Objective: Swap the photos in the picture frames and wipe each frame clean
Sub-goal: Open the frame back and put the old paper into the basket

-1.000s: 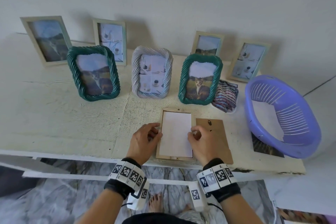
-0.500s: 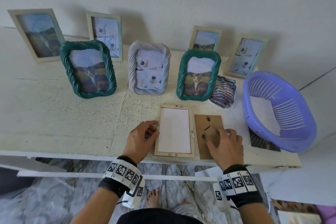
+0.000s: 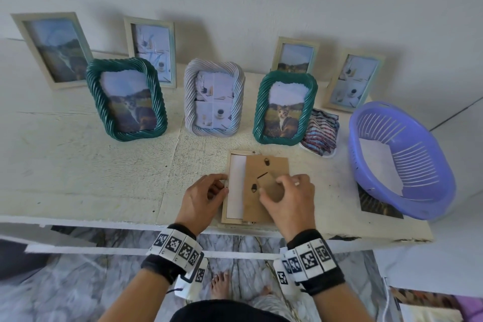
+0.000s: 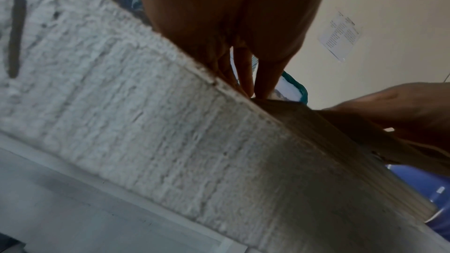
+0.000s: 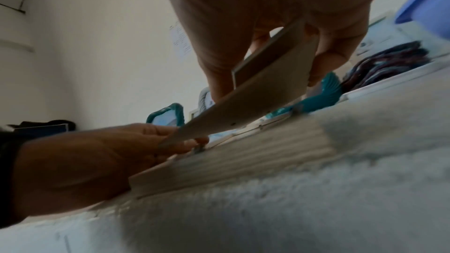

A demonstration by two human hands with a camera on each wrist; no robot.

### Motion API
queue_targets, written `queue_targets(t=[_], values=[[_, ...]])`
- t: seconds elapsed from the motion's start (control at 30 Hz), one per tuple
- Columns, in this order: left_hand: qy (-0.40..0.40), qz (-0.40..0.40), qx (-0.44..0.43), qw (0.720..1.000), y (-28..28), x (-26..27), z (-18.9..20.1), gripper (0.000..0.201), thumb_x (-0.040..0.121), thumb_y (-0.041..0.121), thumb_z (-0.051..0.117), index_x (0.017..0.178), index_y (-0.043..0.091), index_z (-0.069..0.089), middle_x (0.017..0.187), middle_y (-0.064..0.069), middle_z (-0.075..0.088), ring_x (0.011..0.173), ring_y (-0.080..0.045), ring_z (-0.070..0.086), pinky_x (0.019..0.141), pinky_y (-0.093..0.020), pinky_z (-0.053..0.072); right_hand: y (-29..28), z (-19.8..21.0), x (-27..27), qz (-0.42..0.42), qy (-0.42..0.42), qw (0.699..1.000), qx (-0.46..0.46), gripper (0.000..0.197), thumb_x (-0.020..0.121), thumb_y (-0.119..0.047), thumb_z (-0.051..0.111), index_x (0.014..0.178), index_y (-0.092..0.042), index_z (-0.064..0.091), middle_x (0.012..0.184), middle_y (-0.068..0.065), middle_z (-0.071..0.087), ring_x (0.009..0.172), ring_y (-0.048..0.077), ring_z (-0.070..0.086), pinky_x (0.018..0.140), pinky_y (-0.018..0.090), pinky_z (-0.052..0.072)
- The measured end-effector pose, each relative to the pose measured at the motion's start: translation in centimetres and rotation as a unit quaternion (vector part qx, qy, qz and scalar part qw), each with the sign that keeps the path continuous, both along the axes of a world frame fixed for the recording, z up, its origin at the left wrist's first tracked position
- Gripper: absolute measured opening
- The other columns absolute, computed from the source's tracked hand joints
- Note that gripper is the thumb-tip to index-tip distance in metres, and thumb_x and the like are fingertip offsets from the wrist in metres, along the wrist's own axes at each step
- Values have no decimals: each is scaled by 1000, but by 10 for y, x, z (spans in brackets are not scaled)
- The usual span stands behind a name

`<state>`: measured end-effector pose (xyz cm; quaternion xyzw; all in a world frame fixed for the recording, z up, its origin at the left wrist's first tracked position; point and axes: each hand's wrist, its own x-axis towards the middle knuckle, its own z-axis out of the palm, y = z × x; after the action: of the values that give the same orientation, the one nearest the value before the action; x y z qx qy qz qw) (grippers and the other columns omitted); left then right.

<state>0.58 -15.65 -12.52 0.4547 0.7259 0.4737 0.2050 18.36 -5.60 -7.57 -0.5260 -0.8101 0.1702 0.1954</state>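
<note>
Lower centre, the right hand [image 3: 288, 197] pinches the backing board [image 3: 264, 165] over the face-down frame [image 3: 236, 188], which the left hand [image 3: 202, 197] grips; wiping seems undone

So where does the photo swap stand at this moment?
Seven frames stand upright holding photos; whether swapped or wiped is unclear. In hand: the right hand lowers the brown backing board onto the face-down frame, which the left hand steadies. The striped cloth lies unused.
</note>
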Motion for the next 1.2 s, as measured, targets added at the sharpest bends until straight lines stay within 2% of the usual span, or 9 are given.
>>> queue_targets(t=[0.2, 0.4, 0.47, 0.53, 0.6, 0.67, 0.73, 0.93, 1.2], values=[[8, -2, 9, 1000, 0, 0, -1, 27, 87, 14, 71, 113, 22, 67, 91, 9, 65, 81, -6, 62, 73, -22, 54, -11, -9, -26, 19, -49, 999, -13, 46, 81, -53, 66, 108, -15, 62, 110, 9, 47, 100, 24, 41, 80, 33, 48], [6, -4, 11, 1000, -1, -1, -1, 28, 87, 14, 71, 114, 20, 67, 92, 9, 65, 82, -5, 62, 73, -22, 54, -8, -12, -26, 37, -102, 994, 33, 44, 83, -59, 60, 104, -21, 67, 108, 9, 52, 94, 25, 46, 72, 34, 47], [5, -4, 12, 1000, -1, -1, -1, 27, 87, 14, 71, 114, 19, 67, 92, 8, 65, 82, -5, 62, 73, -22, 54, -3, -14, -17, 70, -51, 996, 7, 36, 87, -49, 61, 106, -20, 69, 113, 9, 51, 96, 22, 45, 75, 27, 46], [2, -3, 9, 1000, -1, -1, -2, 26, 88, 14, 70, 113, 19, 67, 92, 7, 65, 82, -6, 62, 74, -23, 54, 7, -17, -3, 96, 28, 994, -43, 24, 89, -27, 64, 110, -17, 69, 121, 9, 48, 100, 17, 46, 80, 12, 40], [1, -6, 8, 1000, -1, -1, -2, 26, 88, 14, 70, 114, 19, 67, 92, 7, 65, 83, -6, 62, 74, -23, 54, 22, -18, 15, 105, 94, 985, -97, 24, 88, -8, 62, 110, -16, 67, 118, 4, 52, 99, 15, 55, 84, 16, 47], [0, -5, 6, 1000, -1, -1, -2, 26, 88, 15, 70, 114, 19, 67, 93, 7, 65, 83, -6, 62, 74, -22, 54, 36, -16, 29, 139, 107, 973, -150, 26, 89, -3, 61, 109, -18, 66, 109, -4, 62, 97, 12, 60, 84, 20, 50], [1, -2, 1, 1000, -1, -1, -1, 27, 88, 15, 70, 114, 20, 67, 93, 8, 65, 83, -7, 62, 75, -22, 54, 47, -13, 36, 187, 90, 963, -174, 27, 89, -3, 61, 108, -21, 67, 104, -8, 65, 96, 7, 61, 81, 14, 48], [4, -2, -1, 1000, -1, -2, -2, 27, 87, 14, 71, 113, 19, 67, 92, 8, 66, 82, -7, 62, 74, -22, 54, 71, -7, 38, 293, 46, 936, -191, 20, 88, -10, 68, 102, -24, 71, 99, -7, 64, 91, 2, 58, 80, 15, 45], [-3, 3, -5, 1000, 0, -3, -1, 27, 86, 14, 72, 112, 20, 68, 91, 8, 66, 82, -7, 63, 73, -18, 53, 75, -9, 42, 318, 43, 926, -197, 21, 86, -18, 71, 105, -27, 69, 104, -10, 63, 95, 2, 57, 82, 19, 47]])
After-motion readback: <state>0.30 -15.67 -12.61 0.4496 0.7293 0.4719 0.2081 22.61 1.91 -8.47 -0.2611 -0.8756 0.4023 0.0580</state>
